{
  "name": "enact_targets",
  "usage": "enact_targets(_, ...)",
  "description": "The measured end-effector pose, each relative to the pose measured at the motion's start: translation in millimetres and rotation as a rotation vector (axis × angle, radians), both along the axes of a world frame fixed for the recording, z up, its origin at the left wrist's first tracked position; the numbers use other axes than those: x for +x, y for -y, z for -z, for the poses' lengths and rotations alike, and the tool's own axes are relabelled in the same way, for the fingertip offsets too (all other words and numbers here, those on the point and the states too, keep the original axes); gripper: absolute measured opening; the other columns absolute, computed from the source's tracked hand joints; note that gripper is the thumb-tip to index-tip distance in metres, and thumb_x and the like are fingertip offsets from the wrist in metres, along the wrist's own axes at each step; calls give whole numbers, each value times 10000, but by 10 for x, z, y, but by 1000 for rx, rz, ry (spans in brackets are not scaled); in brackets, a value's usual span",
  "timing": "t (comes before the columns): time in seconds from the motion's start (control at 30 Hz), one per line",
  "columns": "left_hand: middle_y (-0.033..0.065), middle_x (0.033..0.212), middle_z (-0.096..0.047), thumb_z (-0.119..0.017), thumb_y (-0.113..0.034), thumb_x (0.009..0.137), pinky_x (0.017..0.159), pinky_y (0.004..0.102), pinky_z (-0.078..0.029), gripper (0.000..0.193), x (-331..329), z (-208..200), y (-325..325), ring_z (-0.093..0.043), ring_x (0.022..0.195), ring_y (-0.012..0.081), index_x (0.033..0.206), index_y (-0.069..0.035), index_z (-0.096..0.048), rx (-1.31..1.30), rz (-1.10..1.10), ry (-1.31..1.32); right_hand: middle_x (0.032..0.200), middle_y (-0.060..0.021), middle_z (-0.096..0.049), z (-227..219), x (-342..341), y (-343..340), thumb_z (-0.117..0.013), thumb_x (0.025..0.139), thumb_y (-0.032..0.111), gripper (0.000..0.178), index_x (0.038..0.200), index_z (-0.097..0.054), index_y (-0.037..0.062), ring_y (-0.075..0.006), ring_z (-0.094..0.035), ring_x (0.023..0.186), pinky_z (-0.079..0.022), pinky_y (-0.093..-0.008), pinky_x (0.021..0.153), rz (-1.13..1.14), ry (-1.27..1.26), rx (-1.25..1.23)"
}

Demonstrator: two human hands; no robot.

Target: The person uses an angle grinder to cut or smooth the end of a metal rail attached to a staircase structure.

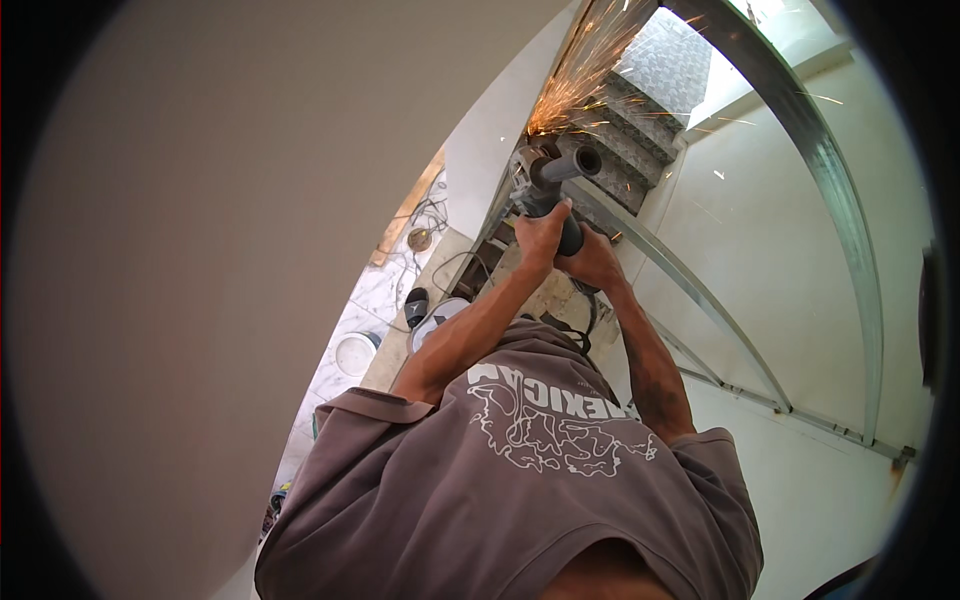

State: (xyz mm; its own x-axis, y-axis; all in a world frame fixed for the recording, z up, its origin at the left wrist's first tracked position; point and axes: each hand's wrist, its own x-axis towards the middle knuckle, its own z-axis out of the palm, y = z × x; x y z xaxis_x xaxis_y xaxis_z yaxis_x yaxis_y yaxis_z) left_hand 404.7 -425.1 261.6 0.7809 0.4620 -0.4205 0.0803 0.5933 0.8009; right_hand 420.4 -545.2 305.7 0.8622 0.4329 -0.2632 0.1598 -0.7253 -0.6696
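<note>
Both my hands are closed around an angle grinder [538, 203], held out in front of me near the top of the view. My left hand [541, 236] wraps the body just behind the grinder's head, its thumb on top. My right hand [594, 260] grips the rear of the body. A side handle [568, 167] sticks out to the right from the head, with no hand on it. Orange sparks [570, 95] spray up and away from the front of the tool, beside the wall's edge. The disc and the exact contact spot are hard to make out.
Grey metal bars [840, 190] form a frame at the right, with another bar [690, 275] nearer me. Stone steps [625, 145] lie beyond the grinder. A pale wall [250, 230] fills the left. Cables, a black slipper [416, 308] and a white bucket [355, 354] are on the floor below.
</note>
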Motion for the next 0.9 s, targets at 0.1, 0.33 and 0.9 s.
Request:
enact_targets(0.1,66,908,-693,-840,-276,746,672,319,-522,382,0,-76,6,-650,739,153,962,10,-710,48,20,-62,991,-206,-720,15,-1,20,-830,634,344,633,1124,-625,-1,-363,-712,950,-542,-431,816,4,11,42)
enact_targets(0.33,75,898,-686,-835,-266,749,715,324,-524,365,-18,-111,-9,-649,760,157,948,11,-704,45,-3,-25,997,-215,-718,-24,16,-5,-832,624,323,674,1168,-609,-7,-349,-717,941,-543,-427,803,12,-40,15)
enact_targets(0.9,61,924,-692,-819,-204,770,745,321,-521,323,5,-94,47,-653,798,158,981,12,-704,26,-12,35,960,-233,-715,54,33,77,-827,630,348,623,1080,-620,-30,-374,-714,927,-548,-433,785,-10,59,3)
